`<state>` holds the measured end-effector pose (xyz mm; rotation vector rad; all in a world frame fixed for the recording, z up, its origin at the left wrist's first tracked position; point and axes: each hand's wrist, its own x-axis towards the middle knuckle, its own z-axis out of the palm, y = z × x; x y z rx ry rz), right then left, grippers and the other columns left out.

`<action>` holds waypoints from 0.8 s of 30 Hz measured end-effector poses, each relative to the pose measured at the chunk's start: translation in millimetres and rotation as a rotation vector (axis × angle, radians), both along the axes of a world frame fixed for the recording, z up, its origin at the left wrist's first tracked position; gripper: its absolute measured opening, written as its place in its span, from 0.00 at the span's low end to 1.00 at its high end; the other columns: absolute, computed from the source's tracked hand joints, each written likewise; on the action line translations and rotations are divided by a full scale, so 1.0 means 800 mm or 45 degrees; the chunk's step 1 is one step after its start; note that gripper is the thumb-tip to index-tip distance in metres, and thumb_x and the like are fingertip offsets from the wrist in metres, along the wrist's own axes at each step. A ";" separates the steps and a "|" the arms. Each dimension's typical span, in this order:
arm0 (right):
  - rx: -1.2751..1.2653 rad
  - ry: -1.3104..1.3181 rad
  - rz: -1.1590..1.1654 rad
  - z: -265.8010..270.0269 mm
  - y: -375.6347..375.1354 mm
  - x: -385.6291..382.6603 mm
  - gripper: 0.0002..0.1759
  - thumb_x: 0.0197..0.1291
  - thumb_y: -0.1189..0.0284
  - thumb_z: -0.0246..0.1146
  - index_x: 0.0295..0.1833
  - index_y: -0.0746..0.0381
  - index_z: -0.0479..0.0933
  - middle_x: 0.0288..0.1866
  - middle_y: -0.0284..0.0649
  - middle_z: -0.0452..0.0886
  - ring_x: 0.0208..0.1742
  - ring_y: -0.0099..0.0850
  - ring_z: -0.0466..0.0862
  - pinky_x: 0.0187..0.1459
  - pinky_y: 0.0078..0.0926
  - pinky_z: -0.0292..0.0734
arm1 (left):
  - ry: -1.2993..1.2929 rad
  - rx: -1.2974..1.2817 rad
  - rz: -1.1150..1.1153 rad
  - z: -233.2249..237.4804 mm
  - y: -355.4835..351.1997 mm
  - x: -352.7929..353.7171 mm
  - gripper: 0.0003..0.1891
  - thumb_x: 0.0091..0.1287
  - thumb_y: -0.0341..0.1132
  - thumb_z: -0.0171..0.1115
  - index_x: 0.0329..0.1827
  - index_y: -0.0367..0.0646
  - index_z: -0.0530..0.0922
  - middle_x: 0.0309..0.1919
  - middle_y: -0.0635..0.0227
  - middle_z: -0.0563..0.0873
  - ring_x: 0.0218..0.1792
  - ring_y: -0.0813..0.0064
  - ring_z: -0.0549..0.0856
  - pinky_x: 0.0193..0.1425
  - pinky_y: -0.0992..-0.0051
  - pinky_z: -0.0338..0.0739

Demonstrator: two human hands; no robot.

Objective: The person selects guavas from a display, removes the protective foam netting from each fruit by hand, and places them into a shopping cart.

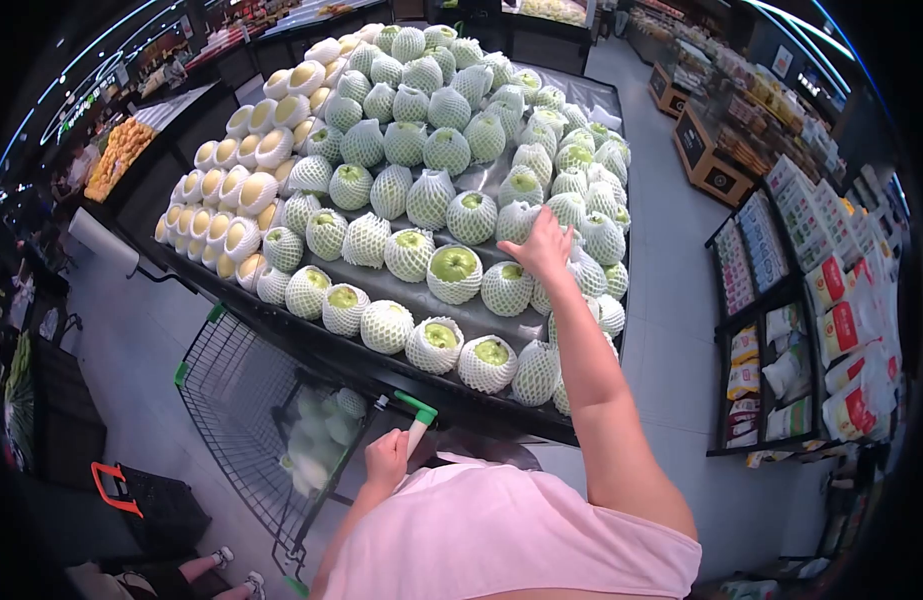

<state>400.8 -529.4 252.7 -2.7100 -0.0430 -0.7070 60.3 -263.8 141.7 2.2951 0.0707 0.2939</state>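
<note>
My right hand [543, 246] reaches over the sloped display, palm down, with its thumb out to the left and its fingers apart. It lies over green fruit in white foam nets, right beside one netted fruit [517, 222]; the surface under the palm is hidden. Just below the thumb sits another netted green fruit [506, 288]. Down by my waist, my left hand [386, 458] is closed around the shopping cart's handle [416, 432], which has a green end. In the cart's wire basket [246, 400] lies a clear plastic bag [316, 435] with several netted fruits.
Yellow fruit [243, 238] in foam nets fills the display's left side. A dark stand edge [461, 398] runs between me and the fruit. Shelves of packaged goods [781, 330] stand to the right. At lower left are a black basket [151, 505] with an orange handle and a person's shoes [223, 557].
</note>
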 end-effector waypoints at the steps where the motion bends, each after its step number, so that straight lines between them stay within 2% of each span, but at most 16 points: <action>1: 0.006 0.022 -0.034 0.000 0.006 0.003 0.60 0.34 0.46 0.79 0.66 0.71 0.60 0.56 0.54 0.76 0.59 0.46 0.78 0.71 0.60 0.51 | -0.001 0.008 0.008 0.001 0.000 -0.001 0.18 0.72 0.39 0.54 0.23 0.39 0.68 0.21 0.52 0.74 0.25 0.47 0.77 0.27 0.56 0.68; 4: 0.005 0.068 -0.133 -0.003 0.017 0.011 0.56 0.31 0.48 0.80 0.62 0.69 0.63 0.52 0.51 0.79 0.53 0.45 0.82 0.72 0.60 0.50 | 0.002 -0.003 0.010 0.001 -0.001 -0.002 0.17 0.71 0.38 0.55 0.23 0.39 0.68 0.21 0.52 0.74 0.25 0.47 0.77 0.27 0.56 0.68; 8: 0.034 0.083 -0.117 0.000 0.014 0.016 0.53 0.31 0.51 0.79 0.61 0.69 0.64 0.51 0.50 0.79 0.54 0.42 0.81 0.73 0.57 0.50 | -0.009 -0.029 0.023 0.003 -0.002 -0.002 0.17 0.70 0.37 0.55 0.24 0.39 0.69 0.22 0.53 0.75 0.26 0.48 0.77 0.28 0.57 0.68; 11: 0.091 -0.051 -0.162 0.008 0.007 0.009 0.52 0.31 0.51 0.78 0.60 0.69 0.66 0.51 0.50 0.79 0.56 0.43 0.79 0.73 0.54 0.51 | -0.033 -0.073 0.037 0.001 0.000 -0.004 0.14 0.69 0.36 0.57 0.26 0.38 0.72 0.24 0.55 0.77 0.27 0.51 0.79 0.29 0.60 0.71; 12: 0.163 -0.196 -0.138 0.011 0.004 0.001 0.48 0.33 0.54 0.77 0.59 0.68 0.67 0.50 0.48 0.79 0.56 0.42 0.78 0.73 0.53 0.52 | -0.050 -0.097 0.048 0.001 0.000 -0.005 0.12 0.68 0.35 0.58 0.27 0.38 0.74 0.25 0.56 0.78 0.27 0.53 0.79 0.30 0.61 0.72; 15: 0.341 -0.468 0.202 0.056 0.012 -0.057 0.48 0.32 0.58 0.79 0.60 0.67 0.66 0.50 0.46 0.79 0.54 0.43 0.79 0.73 0.54 0.53 | -0.023 -0.264 0.093 0.016 0.003 -0.004 0.08 0.65 0.35 0.63 0.38 0.38 0.77 0.31 0.60 0.81 0.31 0.60 0.82 0.35 0.66 0.75; 16: 0.323 -0.461 0.349 0.075 0.020 -0.084 0.50 0.31 0.60 0.79 0.61 0.67 0.65 0.51 0.46 0.78 0.57 0.44 0.77 0.72 0.53 0.55 | -0.002 -0.336 0.120 0.025 0.005 -0.002 0.10 0.63 0.34 0.64 0.42 0.39 0.78 0.34 0.61 0.82 0.33 0.63 0.82 0.37 0.68 0.77; 18: 0.293 -0.427 0.660 0.105 0.047 -0.144 0.52 0.28 0.64 0.81 0.63 0.65 0.64 0.54 0.47 0.78 0.63 0.48 0.73 0.71 0.51 0.59 | -0.182 -0.296 0.058 0.048 0.017 0.011 0.23 0.60 0.37 0.69 0.55 0.38 0.74 0.43 0.61 0.82 0.42 0.66 0.82 0.46 0.69 0.77; 19: 0.219 -0.410 0.823 0.112 0.061 -0.165 0.56 0.27 0.63 0.81 0.66 0.64 0.60 0.54 0.46 0.79 0.61 0.45 0.75 0.71 0.54 0.58 | -0.211 -0.362 0.009 0.070 0.021 0.018 0.33 0.56 0.39 0.73 0.63 0.38 0.68 0.51 0.59 0.80 0.52 0.63 0.80 0.54 0.67 0.75; 20: 0.230 -0.375 0.985 0.117 0.077 -0.186 0.58 0.27 0.63 0.81 0.67 0.63 0.58 0.52 0.46 0.80 0.58 0.44 0.78 0.71 0.55 0.58 | -0.313 -0.381 -0.027 0.093 0.024 0.026 0.42 0.50 0.42 0.78 0.67 0.39 0.65 0.57 0.58 0.77 0.57 0.62 0.78 0.58 0.65 0.74; 22: 0.293 -0.304 1.284 0.116 0.110 -0.224 0.58 0.28 0.62 0.81 0.67 0.63 0.57 0.52 0.44 0.82 0.54 0.41 0.82 0.71 0.58 0.55 | -0.459 -0.406 -0.101 0.140 0.033 0.036 0.56 0.38 0.49 0.84 0.70 0.41 0.60 0.67 0.56 0.69 0.65 0.60 0.72 0.66 0.63 0.68; 24: 0.386 -0.224 1.520 0.106 0.137 -0.256 0.60 0.27 0.60 0.82 0.68 0.63 0.57 0.52 0.43 0.82 0.50 0.40 0.84 0.71 0.59 0.54 | -0.606 -0.470 -0.211 0.166 0.040 0.038 0.62 0.33 0.54 0.84 0.72 0.40 0.58 0.69 0.54 0.66 0.69 0.57 0.68 0.70 0.60 0.65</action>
